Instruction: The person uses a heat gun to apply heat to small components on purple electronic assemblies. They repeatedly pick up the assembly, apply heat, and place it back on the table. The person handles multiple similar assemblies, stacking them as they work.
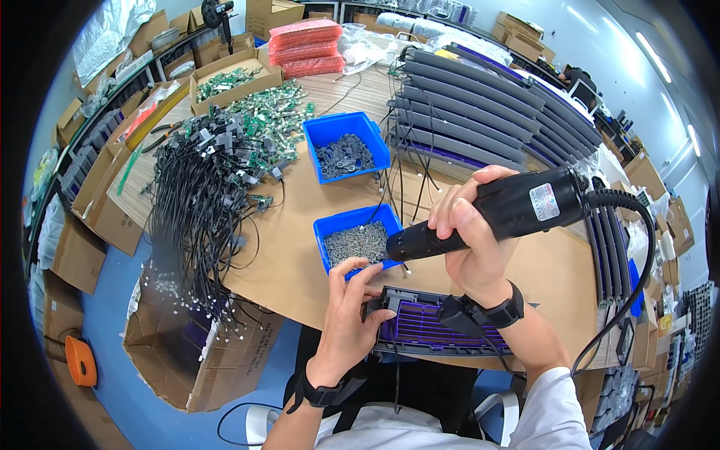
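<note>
My right hand (480,232) is wrapped round a black electric screwdriver (517,206), held above the table with its nose pointing left. That nose is over the right side of a blue bin of small screws (358,244). At the bin's near edge is my left hand (349,300), its fingers stretched out and apart. Its thumb rests on the left end of a grey and purple plastic housing (442,319), which lies at the table's near edge. My right wrist and its black band partly cover the housing.
A second blue bin (345,150) holds dark rings. Left of it lie bundled black cables (202,202) and green circuit boards (270,112). Long grey panels (465,105) are stacked at the back right. The screwdriver's cord (649,262) loops down on the right. A cardboard box (217,371) stands below left.
</note>
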### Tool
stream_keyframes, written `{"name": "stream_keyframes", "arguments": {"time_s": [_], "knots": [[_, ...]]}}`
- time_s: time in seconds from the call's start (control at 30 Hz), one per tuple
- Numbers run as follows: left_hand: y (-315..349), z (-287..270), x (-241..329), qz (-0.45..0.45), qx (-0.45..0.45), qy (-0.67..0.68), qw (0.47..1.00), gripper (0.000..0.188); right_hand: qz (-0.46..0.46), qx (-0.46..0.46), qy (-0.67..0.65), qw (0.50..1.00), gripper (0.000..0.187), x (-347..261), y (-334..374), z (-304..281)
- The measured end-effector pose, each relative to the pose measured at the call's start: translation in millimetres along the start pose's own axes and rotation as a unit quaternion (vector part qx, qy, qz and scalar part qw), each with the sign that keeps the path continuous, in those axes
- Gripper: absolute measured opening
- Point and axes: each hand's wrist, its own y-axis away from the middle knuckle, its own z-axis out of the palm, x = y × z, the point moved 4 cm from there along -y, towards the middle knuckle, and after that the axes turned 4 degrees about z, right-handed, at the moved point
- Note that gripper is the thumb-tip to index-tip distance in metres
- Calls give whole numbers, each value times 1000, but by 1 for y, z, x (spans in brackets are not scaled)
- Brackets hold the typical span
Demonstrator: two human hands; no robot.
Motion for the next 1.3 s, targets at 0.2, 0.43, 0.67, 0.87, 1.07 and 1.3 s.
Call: {"name": "stream_keyframes", "arguments": {"time_s": [0.2, 0.43, 0.67, 0.87, 1.07, 1.3], "knots": [[-3, -1, 0, -19, -39, -6, 999, 73, 12, -5, -30, 999, 37, -1, 2, 2], [-3, 0, -1, -10, -31, 18, 999, 73, 20, -12, -31, 999, 38, -2, 4, 3], [-2, 0, -3, 6, -34, -1, 999, 71, 14, -22, -41, 999, 38, -5, 5, 4], [-3, 0, -1, 7, -39, -11, 999, 68, 24, -26, -29, 999, 39, -3, 8, 5], [-3, -1, -1, 13, -39, -17, 999, 67, 21, -20, -19, 999, 40, -4, 8, 6], [-3, -1, 2, 8, -41, -16, 999, 65, 14, -32, -6, 999, 39, -4, 6, 3]]}}
